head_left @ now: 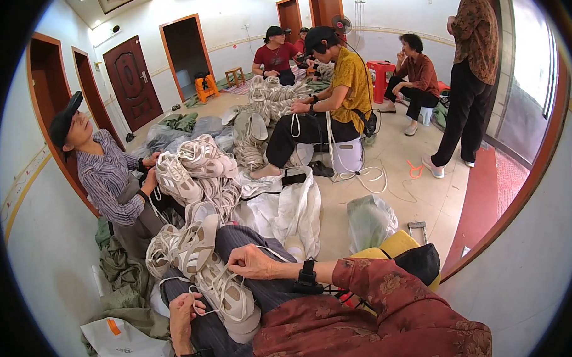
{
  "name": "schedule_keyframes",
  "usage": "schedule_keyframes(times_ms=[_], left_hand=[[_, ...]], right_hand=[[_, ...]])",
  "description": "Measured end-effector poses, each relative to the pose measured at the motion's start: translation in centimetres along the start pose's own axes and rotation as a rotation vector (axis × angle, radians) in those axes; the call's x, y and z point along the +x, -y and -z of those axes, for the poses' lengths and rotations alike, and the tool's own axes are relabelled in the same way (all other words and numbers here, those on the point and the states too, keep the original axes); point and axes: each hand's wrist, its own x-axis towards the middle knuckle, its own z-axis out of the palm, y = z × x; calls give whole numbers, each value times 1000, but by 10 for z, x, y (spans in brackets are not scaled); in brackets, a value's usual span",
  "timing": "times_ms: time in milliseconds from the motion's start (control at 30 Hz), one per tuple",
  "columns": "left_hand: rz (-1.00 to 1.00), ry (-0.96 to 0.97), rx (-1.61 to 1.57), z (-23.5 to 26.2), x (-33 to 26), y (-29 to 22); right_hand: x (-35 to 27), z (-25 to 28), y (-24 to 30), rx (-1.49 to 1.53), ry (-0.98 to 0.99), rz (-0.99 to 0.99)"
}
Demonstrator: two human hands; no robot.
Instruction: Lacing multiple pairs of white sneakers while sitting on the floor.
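Note:
A beige and white sneaker [230, 301] lies across my lap, its heel toward me. On its left side my left hand [186, 306] is closed, pinching a white shoelace [193, 289] that runs to the shoe. My right hand [252, 263], on the shoe's right above my thigh, has its fingers pressed together on a lace leading from the upper. Just beyond, more sneakers of the same kind [197, 246] rest against my knees.
A large heap of sneakers [200, 162] rises ahead, beside a person in a striped shirt [113, 178] handling shoes. White sheeting [287, 210] covers the floor before me. A clear plastic bag [371, 223] stands to the right. Someone in yellow [339, 82] sits farther off with laces.

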Motion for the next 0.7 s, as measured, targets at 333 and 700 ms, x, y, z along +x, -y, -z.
schedule_keyframes(times_ms=[333,700], left_hand=[[3,-3,1,0,0,1],[-10,-9,-22,-2,0,0]], right_hand=[[0,-1,-3,-20,-1,16],[0,-1,-4,-3,-8,13]])
